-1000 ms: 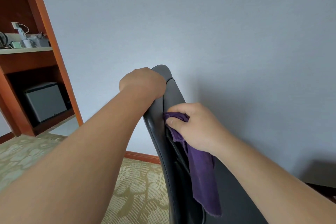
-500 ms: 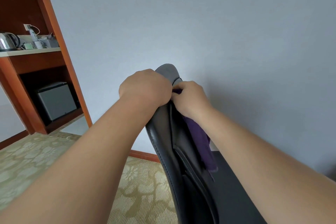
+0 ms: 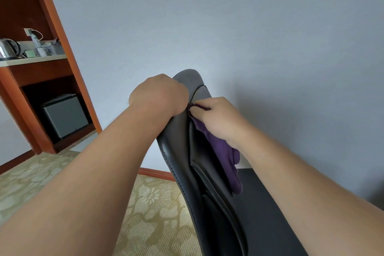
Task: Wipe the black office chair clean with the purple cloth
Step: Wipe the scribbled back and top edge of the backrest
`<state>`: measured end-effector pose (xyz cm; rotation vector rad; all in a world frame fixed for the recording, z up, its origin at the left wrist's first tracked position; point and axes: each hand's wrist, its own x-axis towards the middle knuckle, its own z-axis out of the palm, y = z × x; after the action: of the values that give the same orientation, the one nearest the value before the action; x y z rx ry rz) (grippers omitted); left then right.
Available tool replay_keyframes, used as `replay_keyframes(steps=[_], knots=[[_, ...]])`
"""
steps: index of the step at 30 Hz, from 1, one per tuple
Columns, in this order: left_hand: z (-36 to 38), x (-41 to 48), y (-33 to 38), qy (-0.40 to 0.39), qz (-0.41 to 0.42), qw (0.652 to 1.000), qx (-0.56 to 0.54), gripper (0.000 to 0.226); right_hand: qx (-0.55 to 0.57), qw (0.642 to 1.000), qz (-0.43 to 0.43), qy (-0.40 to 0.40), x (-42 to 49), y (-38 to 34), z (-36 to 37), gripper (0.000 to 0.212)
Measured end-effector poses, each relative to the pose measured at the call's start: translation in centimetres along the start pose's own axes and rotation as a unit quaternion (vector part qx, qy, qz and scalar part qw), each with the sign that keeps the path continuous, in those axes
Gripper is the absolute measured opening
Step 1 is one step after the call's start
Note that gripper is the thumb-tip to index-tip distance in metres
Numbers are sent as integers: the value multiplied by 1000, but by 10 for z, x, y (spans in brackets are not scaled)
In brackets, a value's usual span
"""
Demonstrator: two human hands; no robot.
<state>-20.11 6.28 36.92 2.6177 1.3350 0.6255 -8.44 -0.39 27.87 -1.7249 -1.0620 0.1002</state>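
Upper left, a wooden shelf unit [image 3: 62,33] holds a steel kettle [image 3: 7,49] above and a grey box [image 3: 64,115] below. At centre, the left hand [image 3: 160,94] grips the smooth black office chair [image 3: 178,151] by its rounded backrest top. The right hand [image 3: 218,118] pinches the limp purple cloth [image 3: 222,151] against it.

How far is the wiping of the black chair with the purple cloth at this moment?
Done: nothing can be confirmed; the surface shows no clear wiped mark. In hand: the right hand holds the purple cloth against the upper back of the black chair, while the left hand grips its top edge. Left, probably: the lower backrest, below the cloth.
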Motion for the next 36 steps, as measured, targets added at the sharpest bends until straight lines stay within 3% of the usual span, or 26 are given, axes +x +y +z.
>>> replay_keyframes(steps=[13,20,27,36], knots=[[1,1,0,8,1,1000,18,14,-3,994,-71,-80,-119,-35,-15,22],[-2,-7,0,3,2,1000,28,12,17,997,-67,-16,-159,-36,-4,9],[-2,-7,1,6,11,999,39,12,-39,993,-65,86,-133,-36,10,10],[-1,-6,-1,-1,3,1000,24,12,-140,988,-14,69,-49,-31,11,15]])
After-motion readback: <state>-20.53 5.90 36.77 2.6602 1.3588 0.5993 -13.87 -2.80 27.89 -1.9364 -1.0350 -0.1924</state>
